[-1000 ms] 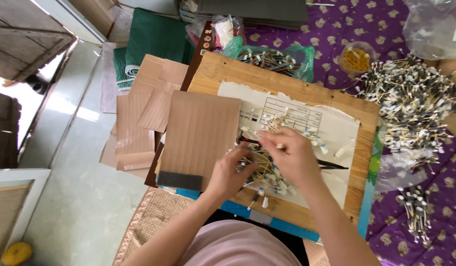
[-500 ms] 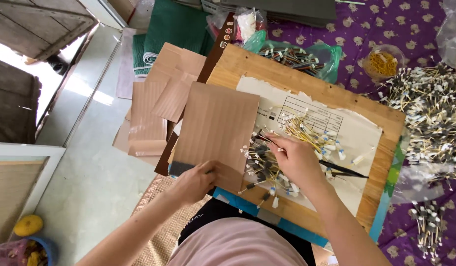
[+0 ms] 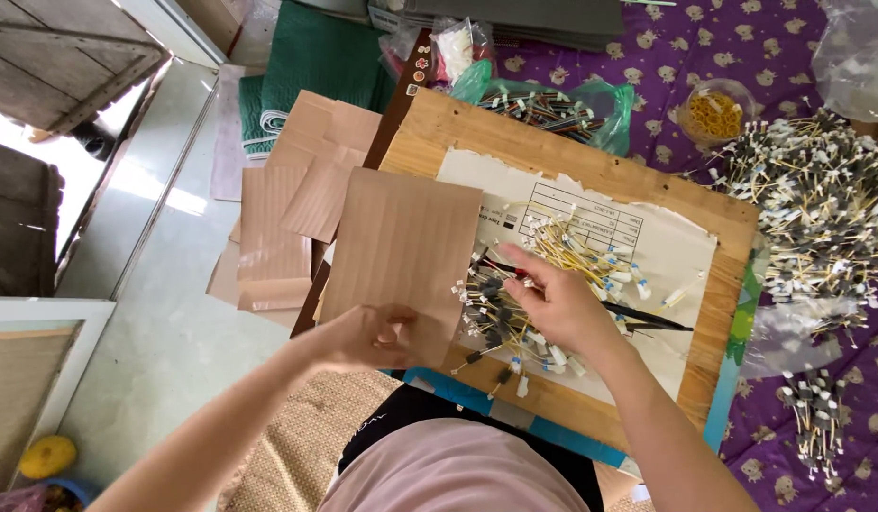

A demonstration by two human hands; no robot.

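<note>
A brown ribbed paper sheet point(image 3: 403, 248) lies on the left part of a wooden board point(image 3: 591, 171). My left hand point(image 3: 368, 337) grips the near edge of that sheet. My right hand point(image 3: 557, 308) rests palm down on a bundle of short yellow wires with white and black end connectors point(image 3: 491, 313), its fingers spread over them. More of these wires point(image 3: 576, 248) lie on a torn white paper sheet point(image 3: 676, 256) that covers the board. A thin black tool point(image 3: 652, 320) lies just right of my right hand.
A big heap of the same wires point(image 3: 823, 204) sits on the purple patterned cloth point(image 3: 667, 57) at right, a smaller bunch point(image 3: 818, 422) nearer me. A clear tub of yellow bands point(image 3: 716, 109), a green plastic bag point(image 3: 553, 100), and loose brown paper sheets point(image 3: 287, 218) lie around.
My left hand has left the wire bundle and moved left to take the near edge of the brown sheet. My right hand has lowered flat onto the bundle.
</note>
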